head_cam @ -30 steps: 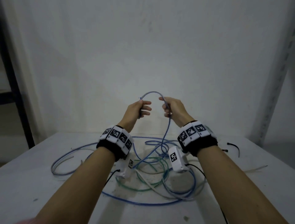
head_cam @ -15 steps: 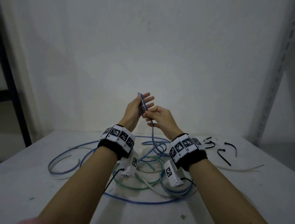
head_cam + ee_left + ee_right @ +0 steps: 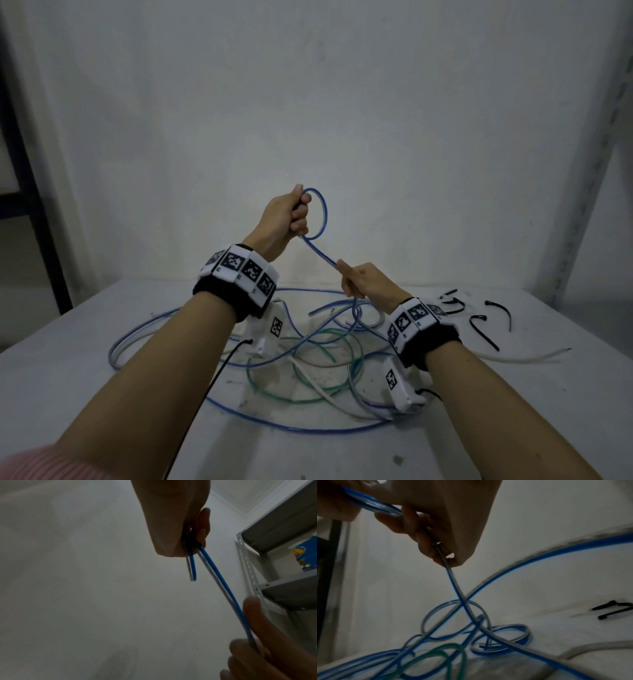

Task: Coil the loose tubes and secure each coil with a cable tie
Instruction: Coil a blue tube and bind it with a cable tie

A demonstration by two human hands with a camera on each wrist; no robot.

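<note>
My left hand (image 3: 294,214) is raised above the table and grips a small loop of blue tube (image 3: 322,212), also seen in the left wrist view (image 3: 192,563). From that fist the tube runs down to my right hand (image 3: 352,279), whose curled fingers (image 3: 426,534) hold it lower and to the right. Below the right hand the blue tube (image 3: 455,588) drops into a tangle of blue tubes (image 3: 308,342), a green tube (image 3: 308,363) and whitish tubes (image 3: 329,394) on the white table (image 3: 68,377). Several black cable ties (image 3: 479,325) lie at the right.
A white wall stands just behind the table. A grey metal shelf upright (image 3: 589,154) rises at the right, with a blue box (image 3: 307,557) on a shelf. A dark post (image 3: 30,192) stands at the left. One whitish tube (image 3: 527,356) trails toward the right edge.
The hands, close together half a second ago, have parted. My left hand rose with a loop of blue tube now closed in its fist; my right hand slid down and right along the tube.
</note>
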